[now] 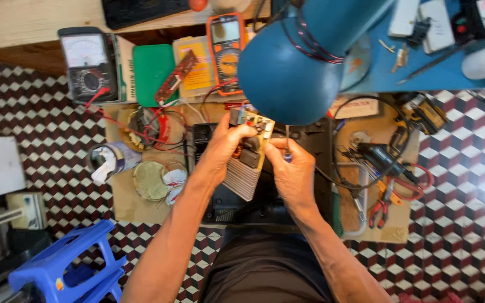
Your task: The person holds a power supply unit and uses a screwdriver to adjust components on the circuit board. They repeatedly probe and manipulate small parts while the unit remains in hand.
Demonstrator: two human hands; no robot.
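Centrally, one circuit board [252,160] with a finned heatsink sat gripped in the left hand [224,148], while the right hand [293,168] had its fingers closed on one thin tool [287,140]. Two multimeters, one black analogue [88,64] and one orange digital [227,50], lay beyond on one cardboard sheet [127,205] over the checkered floor [51,129].

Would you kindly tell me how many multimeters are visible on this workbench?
2. A black analogue needle multimeter stands at the upper left beside the green plastic case; an orange-edged digital multimeter stands at top centre, left of the blue lamp shade, which may hide others.

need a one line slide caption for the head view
Left hand grips a circuit board with finned heatsink while the right hand holds a thin tool, beneath a blue lamp.
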